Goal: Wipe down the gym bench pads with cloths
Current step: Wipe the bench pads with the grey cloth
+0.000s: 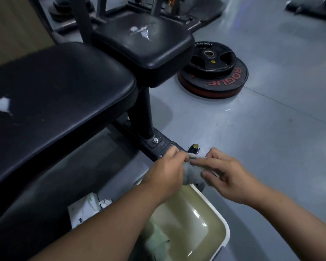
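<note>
A grey cloth (193, 169) hangs between my two hands, just above the far rim of a white basin (226, 230) of murky water. My left hand (165, 173) grips one end with curled fingers. My right hand (225, 174) pinches the other end between thumb and fingers. Another pale cloth (157, 242) lies sunk in the water. The long black bench pad (51, 95) fills the left, with a white tear in its cover. Beyond it sits the black seat pad (141, 40), also torn on top.
The bench's black steel foot (158, 146) runs along the floor right behind my hands. Stacked black weight plates (213, 72) lie on the grey floor to the right of the seat. A white packet of wipes (85, 208) lies under the bench, left of the basin.
</note>
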Motion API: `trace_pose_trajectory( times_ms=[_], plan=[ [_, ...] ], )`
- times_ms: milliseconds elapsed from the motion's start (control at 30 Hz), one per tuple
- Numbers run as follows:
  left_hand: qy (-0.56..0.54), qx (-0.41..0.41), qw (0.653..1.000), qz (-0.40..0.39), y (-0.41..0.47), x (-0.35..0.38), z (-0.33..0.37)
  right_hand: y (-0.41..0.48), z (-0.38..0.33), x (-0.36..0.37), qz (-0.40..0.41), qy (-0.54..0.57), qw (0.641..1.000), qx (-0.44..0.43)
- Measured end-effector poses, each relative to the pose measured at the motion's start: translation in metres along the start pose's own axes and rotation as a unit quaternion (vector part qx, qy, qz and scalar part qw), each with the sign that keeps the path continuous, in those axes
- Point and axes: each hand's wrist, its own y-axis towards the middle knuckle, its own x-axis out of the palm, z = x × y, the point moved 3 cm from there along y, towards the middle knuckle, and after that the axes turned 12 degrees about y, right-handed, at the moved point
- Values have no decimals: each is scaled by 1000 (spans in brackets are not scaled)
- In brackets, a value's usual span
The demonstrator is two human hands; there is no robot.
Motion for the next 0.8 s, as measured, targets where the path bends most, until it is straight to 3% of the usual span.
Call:
trace_pose_trajectory(
  times_ms=[300, 400, 533, 700, 800],
  plan=[
    [37, 80, 988, 129, -35, -127, 40, 24, -116, -50, 77, -37, 994, -72],
    [24, 89, 975, 200, -50, -168, 40, 36, -161, -58, 78, -36, 990, -109],
    [84, 75, 956, 272, -68, -222, 23, 62, -213, -57, 40, 29, 993, -110],
    [-54, 32, 972, 225, -74, -281, -10, 111, -257, -40, 39, 57, 991, -113],
    [-54, 33, 977, 203, -71, -307, -33, 142, -270, -28, 51, 53, 991, -112]
  ],
)
